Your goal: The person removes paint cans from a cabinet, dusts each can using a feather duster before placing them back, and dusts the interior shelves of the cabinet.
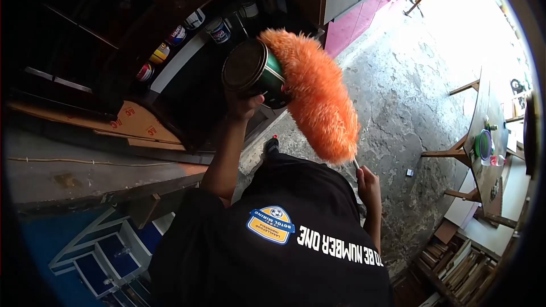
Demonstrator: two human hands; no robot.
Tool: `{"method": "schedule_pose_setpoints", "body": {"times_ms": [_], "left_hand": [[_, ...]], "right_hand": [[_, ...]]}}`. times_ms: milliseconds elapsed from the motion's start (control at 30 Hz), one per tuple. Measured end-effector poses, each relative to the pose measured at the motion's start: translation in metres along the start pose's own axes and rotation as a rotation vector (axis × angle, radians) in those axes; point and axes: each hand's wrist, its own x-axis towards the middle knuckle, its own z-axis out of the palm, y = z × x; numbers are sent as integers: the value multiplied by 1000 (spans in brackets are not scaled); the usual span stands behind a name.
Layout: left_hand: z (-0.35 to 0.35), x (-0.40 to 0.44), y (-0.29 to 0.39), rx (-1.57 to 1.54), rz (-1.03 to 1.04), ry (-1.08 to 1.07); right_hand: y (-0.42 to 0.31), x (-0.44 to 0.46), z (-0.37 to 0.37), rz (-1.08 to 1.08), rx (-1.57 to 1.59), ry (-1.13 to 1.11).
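Against one green can (257,71), the right hand (369,186) holds one duster (319,98)

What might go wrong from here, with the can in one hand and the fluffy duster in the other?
The large can is held only by the left hand, so it might slip, perhaps as the orange duster presses against its side. The right hand grips the duster by its thin handle, so the long head could swing wide and bump the small blue can beyond the large one.
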Motion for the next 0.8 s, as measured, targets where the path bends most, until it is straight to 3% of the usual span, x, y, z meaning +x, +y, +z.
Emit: {"method": "schedule_pose_setpoints", "body": {"times_ms": [167,300,467,533,567,633,667,700,800], "left_hand": [[18,-7,-5,108,96,98],[25,0,0,255,118,212],[-18,43,-29,415,111,318],[-32,72,-47,481,144,313],[-46,86,-64,601,191,377],[-66,117,-84,708,246,448],[-72,134,-91,814,226,501],[-78,153,-98,917,207,555],[-92,210,-113,998,121,702]], "right_hand": [[108,20,10,124,-279,-25],[222,10,28,243,-315,-162],[342,-18,61,328,-290,-220],[367,-23,78,530,-403,-415],[331,-14,78,535,-396,-411],[136,55,140,374,-323,-124],[85,80,128,286,-293,21],[47,96,106,193,-262,165],[41,133,102,147,-283,203]]}}
